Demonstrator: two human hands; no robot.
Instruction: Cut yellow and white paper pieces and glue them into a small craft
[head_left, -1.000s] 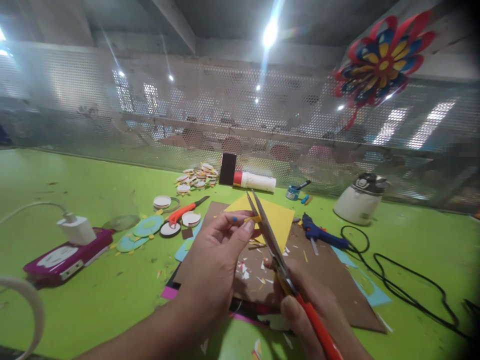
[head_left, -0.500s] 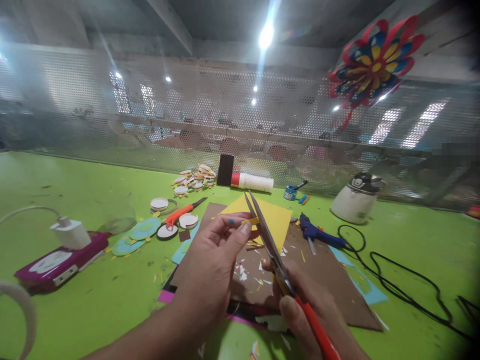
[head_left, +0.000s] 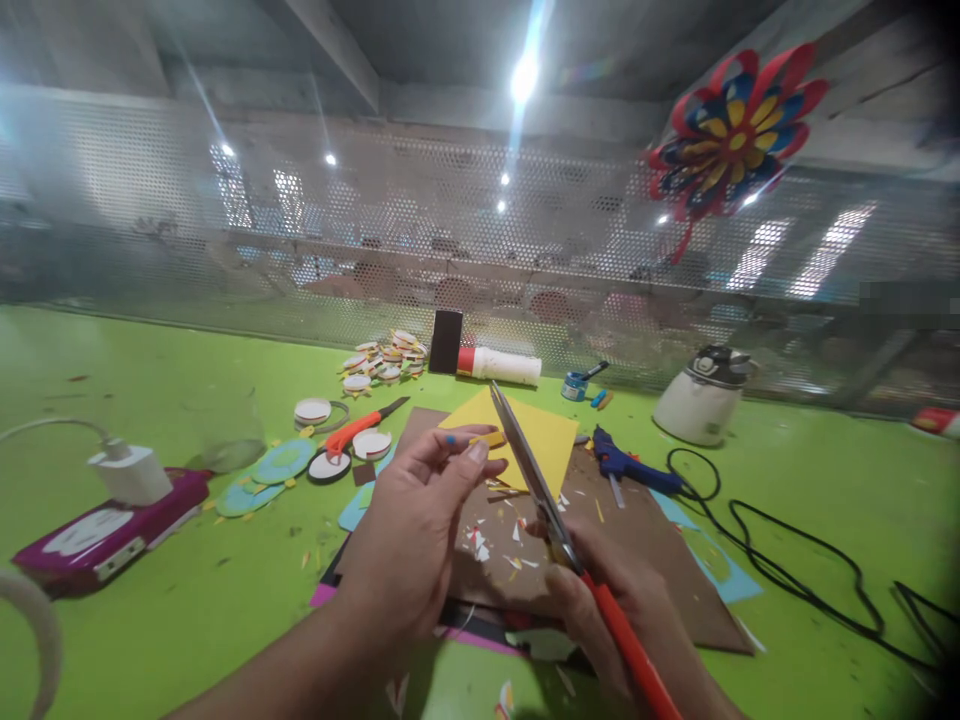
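Pinched between the thumb and fingers of my left hand [head_left: 420,510] is a small yellow strip of paper [head_left: 489,439]. My right hand [head_left: 600,590] is closed on the red handles of a pair of scissors [head_left: 536,475]. The blades point up and away, nearly together, just right of the strip. Below both hands lies a brown board [head_left: 630,560] sprinkled with white and yellow snippets. A yellow sheet [head_left: 544,430] rests on its far part, behind the blades.
To the right are a blue glue gun [head_left: 630,465] with a looping black cord and a white kettle-like jug [head_left: 701,400]. On the left lie orange-handled scissors [head_left: 352,435], blue paper discs [head_left: 281,460] and a purple power strip [head_left: 105,540]. A phone [head_left: 446,342] stands at the back.
The scissor blades have closed together and come away from the yellow strip, which they were overlapping. My left hand still pinches the strip. The whole view has shifted slightly.
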